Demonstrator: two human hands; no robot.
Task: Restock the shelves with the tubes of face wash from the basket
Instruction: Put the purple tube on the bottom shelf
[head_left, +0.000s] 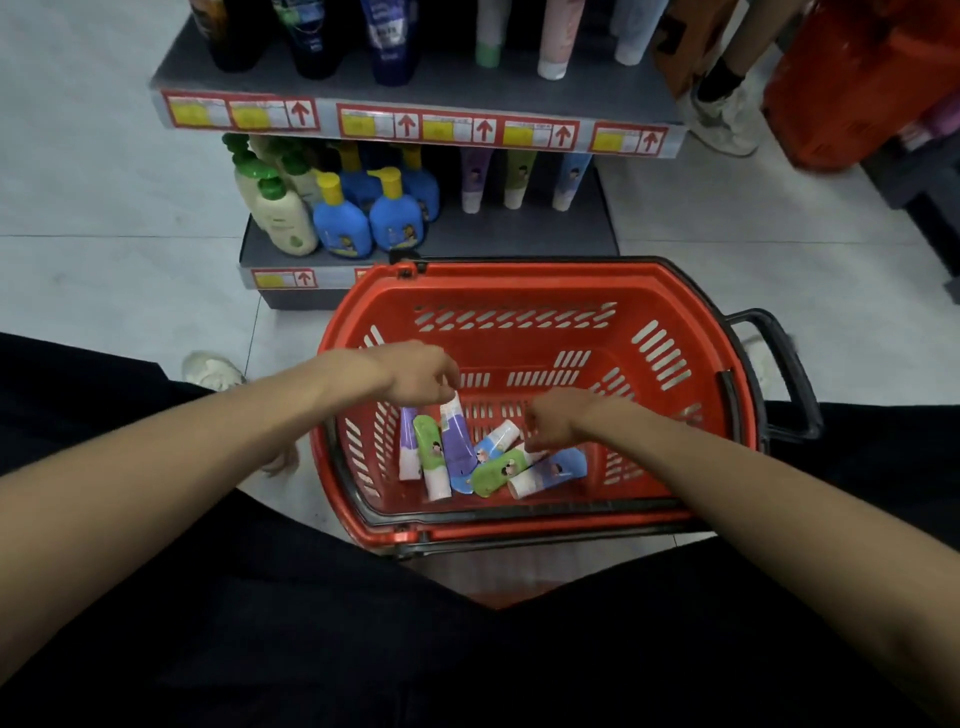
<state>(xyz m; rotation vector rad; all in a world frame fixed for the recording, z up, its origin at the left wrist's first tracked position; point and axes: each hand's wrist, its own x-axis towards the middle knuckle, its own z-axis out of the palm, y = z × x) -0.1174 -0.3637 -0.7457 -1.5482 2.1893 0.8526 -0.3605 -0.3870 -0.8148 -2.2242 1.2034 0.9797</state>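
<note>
Early on: three shelf tubes of face wash stand cap-down on the lower shelf, while roughly seven basket tubes lie jumbled in the red basket on the floor, so most of the restocking is left. The left hand is down in the basket, fingers curled on the cap end of a purple tube that is tilted up but not clear of the pile. The right hand is over the green and blue ones with its fingers curled down and blurred, so I cannot tell if it holds anything.
</note>
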